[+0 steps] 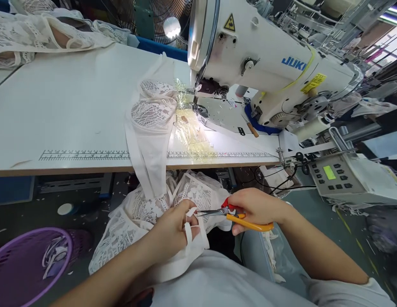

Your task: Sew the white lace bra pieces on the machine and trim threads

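- White lace garment (pixel 143 213): bunched in your lap below the surface edge, head view; its top part runs up over the edge onto the surface (pixel 73 111), lace cups lying just left of the needle area.
- Your left hand (pixel 174 228): closed on the garment, fingers curled around a narrow white strap (pixel 188 232) that loops over them.
- Your right hand (pixel 254 209): wrapped shut around orange-and-red thread snips (pixel 236 215), blades pointing left, tips right at the strap by your left fingers; touching or not, can't tell.
- Sewing machine (pixel 268 55): white, JUKI label, sits on the surface to the right, lamp lighting the needle plate.
- Control panel (pixel 335 175): green screen, mounted off the surface's right end.
- Purple basket (pixel 13 256): on the floor lower left, white scraps inside.
- More lace pieces (pixel 35 34): piled at the surface's far left corner, well apart from your hands.
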A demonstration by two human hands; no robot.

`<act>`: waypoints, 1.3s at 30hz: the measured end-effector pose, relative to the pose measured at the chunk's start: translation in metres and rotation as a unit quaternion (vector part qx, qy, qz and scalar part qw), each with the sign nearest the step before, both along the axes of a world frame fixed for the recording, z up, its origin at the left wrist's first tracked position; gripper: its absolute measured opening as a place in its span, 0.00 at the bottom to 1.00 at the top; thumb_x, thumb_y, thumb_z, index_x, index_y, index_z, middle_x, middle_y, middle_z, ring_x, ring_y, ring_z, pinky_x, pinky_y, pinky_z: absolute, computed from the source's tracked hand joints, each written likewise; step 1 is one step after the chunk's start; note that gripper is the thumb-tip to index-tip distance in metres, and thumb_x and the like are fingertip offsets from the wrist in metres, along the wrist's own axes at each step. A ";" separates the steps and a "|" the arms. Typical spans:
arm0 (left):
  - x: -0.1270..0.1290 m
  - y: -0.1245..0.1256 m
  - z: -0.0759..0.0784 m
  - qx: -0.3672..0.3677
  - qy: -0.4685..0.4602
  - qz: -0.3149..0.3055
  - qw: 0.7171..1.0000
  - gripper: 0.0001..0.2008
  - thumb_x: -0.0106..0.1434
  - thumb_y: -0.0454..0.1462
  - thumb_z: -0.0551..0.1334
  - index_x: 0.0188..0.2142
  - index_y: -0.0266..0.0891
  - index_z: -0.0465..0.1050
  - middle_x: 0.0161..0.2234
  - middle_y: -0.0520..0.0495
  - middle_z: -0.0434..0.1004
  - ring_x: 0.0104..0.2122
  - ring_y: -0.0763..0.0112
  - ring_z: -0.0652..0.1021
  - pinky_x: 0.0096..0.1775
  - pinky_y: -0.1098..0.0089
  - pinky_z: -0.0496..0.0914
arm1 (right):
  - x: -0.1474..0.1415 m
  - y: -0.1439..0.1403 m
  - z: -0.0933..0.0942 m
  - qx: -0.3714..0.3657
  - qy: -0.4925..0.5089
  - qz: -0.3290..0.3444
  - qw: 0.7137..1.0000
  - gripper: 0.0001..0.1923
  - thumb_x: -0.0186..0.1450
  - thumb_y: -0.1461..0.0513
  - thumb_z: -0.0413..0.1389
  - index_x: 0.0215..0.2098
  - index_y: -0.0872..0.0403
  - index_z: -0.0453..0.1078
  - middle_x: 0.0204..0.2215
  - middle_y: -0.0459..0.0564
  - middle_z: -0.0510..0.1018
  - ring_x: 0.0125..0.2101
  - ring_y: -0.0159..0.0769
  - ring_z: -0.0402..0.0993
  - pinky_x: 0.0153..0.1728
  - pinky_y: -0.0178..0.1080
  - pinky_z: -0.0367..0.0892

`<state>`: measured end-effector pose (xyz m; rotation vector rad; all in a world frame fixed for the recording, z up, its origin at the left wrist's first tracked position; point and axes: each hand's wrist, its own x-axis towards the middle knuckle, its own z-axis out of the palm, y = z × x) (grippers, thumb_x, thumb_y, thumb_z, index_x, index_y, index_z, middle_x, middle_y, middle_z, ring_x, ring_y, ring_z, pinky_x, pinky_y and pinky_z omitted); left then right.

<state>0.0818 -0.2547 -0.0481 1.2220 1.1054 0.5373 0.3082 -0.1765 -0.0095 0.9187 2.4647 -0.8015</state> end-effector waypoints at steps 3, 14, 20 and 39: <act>-0.002 0.000 0.001 0.015 0.024 -0.013 1.000 0.11 0.54 0.38 0.56 0.37 0.41 0.56 0.22 0.56 0.65 0.21 0.73 0.66 0.23 0.73 0.61 | 0.000 -0.001 0.005 0.011 -0.021 0.009 1.000 0.23 0.53 0.43 0.55 0.25 0.54 0.63 0.21 0.44 0.67 0.21 0.30 0.59 0.20 0.31 0.48; 0.002 0.003 0.002 0.029 0.027 -0.033 0.999 0.12 0.52 0.37 0.56 0.37 0.41 0.59 0.20 0.58 0.63 0.18 0.73 0.65 0.20 0.74 0.60 | 0.003 -0.001 0.007 0.043 -0.045 0.005 0.998 0.23 0.53 0.43 0.54 0.22 0.54 0.61 0.20 0.45 0.67 0.19 0.30 0.57 0.19 0.31 0.46; 0.000 0.001 -0.005 0.010 0.008 -0.010 1.000 0.13 0.51 0.34 0.58 0.37 0.42 0.61 0.18 0.60 0.64 0.18 0.75 0.66 0.21 0.76 0.60 | 0.000 0.003 0.001 0.037 -0.008 0.007 0.999 0.22 0.53 0.45 0.55 0.18 0.54 0.59 0.15 0.42 0.61 0.16 0.27 0.50 0.18 0.32 0.43; -0.017 0.010 -0.001 -0.131 -0.247 0.382 0.881 0.34 0.37 0.34 0.73 0.47 0.42 0.70 0.20 0.57 0.70 0.19 0.79 0.71 0.22 0.81 0.67 | -0.041 -0.039 -0.046 -0.292 0.537 -0.329 0.720 0.24 0.46 0.50 0.65 0.28 0.53 0.57 0.37 0.52 0.73 0.35 0.37 0.70 0.36 0.40 0.64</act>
